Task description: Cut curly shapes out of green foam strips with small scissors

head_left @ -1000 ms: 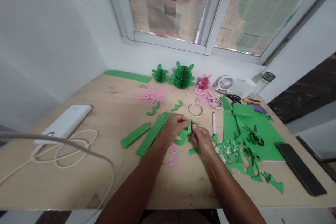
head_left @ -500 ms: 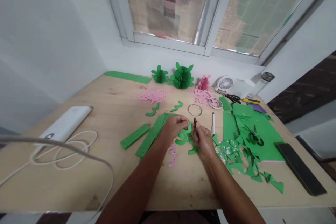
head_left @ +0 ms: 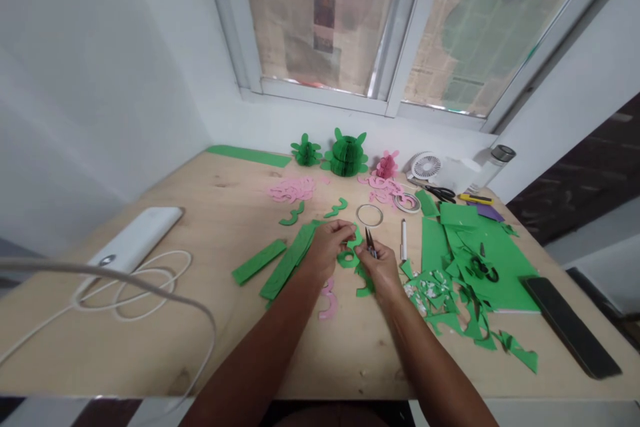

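Between the fingers of my left hand (head_left: 332,244) is a green paper cutout (head_left: 349,258) with curved edges. My right hand (head_left: 383,268) grips a small pair of scissors (head_left: 369,240), blades pointing away from me and slightly apart. The blades are just right of the cutout, and my right fingers come close to its edge. Under my left forearm lie long green paper strips (head_left: 287,267). A pink wavy cutout (head_left: 328,303) rests on the table between my wrists. Two loose green wavy cutouts, one of them here (head_left: 337,207), lie beyond my left hand.
Green scraps (head_left: 440,293), a second pair of scissors (head_left: 483,268) and a dark phone-like slab (head_left: 570,327) lie to the right. Paper honeycomb figures (head_left: 347,155), pink cutouts (head_left: 293,189) and a small fan (head_left: 425,165) stand farther back. A white power bank (head_left: 135,233) with cable is left.
My right hand has moved slightly left, nearer the green cutout, and the scissors' blades now show apart. The camera view has shifted a little.
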{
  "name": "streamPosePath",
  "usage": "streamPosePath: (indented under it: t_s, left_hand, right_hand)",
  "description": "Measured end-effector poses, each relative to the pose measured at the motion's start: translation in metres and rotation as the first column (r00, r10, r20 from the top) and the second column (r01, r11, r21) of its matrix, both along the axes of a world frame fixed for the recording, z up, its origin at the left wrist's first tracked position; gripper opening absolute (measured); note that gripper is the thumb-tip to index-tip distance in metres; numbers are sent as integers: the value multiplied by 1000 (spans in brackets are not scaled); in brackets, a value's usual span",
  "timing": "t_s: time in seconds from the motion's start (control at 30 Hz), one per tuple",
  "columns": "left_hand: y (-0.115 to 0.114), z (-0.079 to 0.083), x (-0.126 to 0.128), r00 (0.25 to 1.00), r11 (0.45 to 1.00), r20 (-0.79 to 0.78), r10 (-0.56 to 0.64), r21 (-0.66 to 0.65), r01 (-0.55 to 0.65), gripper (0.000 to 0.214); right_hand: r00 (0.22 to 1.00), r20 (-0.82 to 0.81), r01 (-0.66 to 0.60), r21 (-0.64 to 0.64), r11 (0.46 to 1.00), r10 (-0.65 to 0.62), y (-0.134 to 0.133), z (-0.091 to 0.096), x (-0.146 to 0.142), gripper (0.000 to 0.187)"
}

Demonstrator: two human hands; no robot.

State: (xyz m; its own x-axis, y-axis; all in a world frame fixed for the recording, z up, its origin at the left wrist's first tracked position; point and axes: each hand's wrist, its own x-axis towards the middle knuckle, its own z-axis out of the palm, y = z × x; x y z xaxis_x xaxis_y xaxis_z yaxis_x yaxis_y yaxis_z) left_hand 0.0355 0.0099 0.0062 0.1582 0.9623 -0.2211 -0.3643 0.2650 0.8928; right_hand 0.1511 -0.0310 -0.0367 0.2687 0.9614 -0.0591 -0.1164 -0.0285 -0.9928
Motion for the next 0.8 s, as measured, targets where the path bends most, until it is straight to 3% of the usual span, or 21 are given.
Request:
streamPosePath:
  t_s: [0.27, 0.4, 0.6, 0.7, 0.8]
  left_hand:
    - [-9, -3, -8, 995, 997, -63, -79, -4, 79, 32]
    - [-16, -14, -16, 992, 998, -124, -31, 51, 37, 29]
    - [-23, -30, -29, 968, 997, -243, 58, 67, -43, 21]
    - [-30, -32, -39, 853, 988, -511, 105, 153, -30, 17]
    - [-42, -30, -52, 610, 958, -764, 210, 285, 27, 25]
  right_hand:
    - [999, -18, -31, 27, 999, 32, -3, 4, 2, 37]
    - [993, -88, -80, 5, 997, 81, -3, 3, 4, 40]
    - [980, -189, 61, 10, 998, -58, 2, 0, 13, 39]
    - [980, -190, 71, 15, 997, -67, 3, 2, 16, 37]
    - [980, -179, 91, 29, 995, -84, 3, 10, 17, 36]
